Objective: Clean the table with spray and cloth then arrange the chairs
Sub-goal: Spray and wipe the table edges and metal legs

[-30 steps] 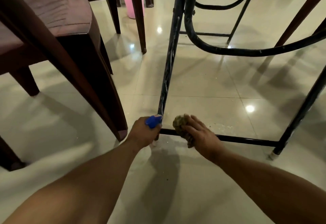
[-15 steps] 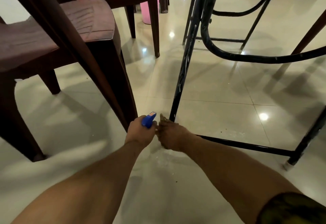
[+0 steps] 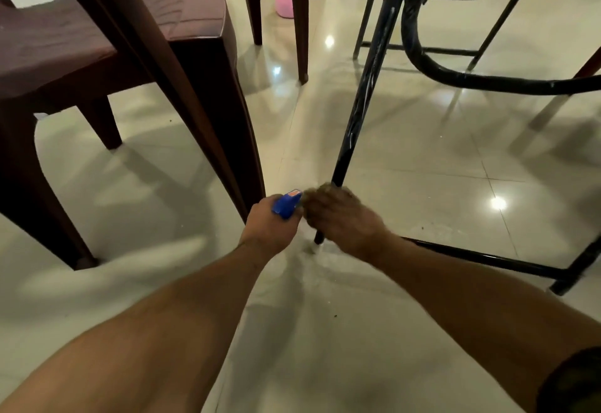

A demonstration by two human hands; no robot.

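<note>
Down at centre frame, the right hand [image 3: 341, 217] curls its grip round the cloth [image 3: 320, 191] against the black bench leg [image 3: 357, 103]. Just left of it, the left hand [image 3: 268, 227] clasps the blue spray bottle [image 3: 287, 204]. A brown chair [image 3: 97, 38] stands upper left.

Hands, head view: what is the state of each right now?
Left hand: holds the blue spray bottle.
Right hand: grips the cloth, mostly hidden, wrapped round the black table leg.
</note>
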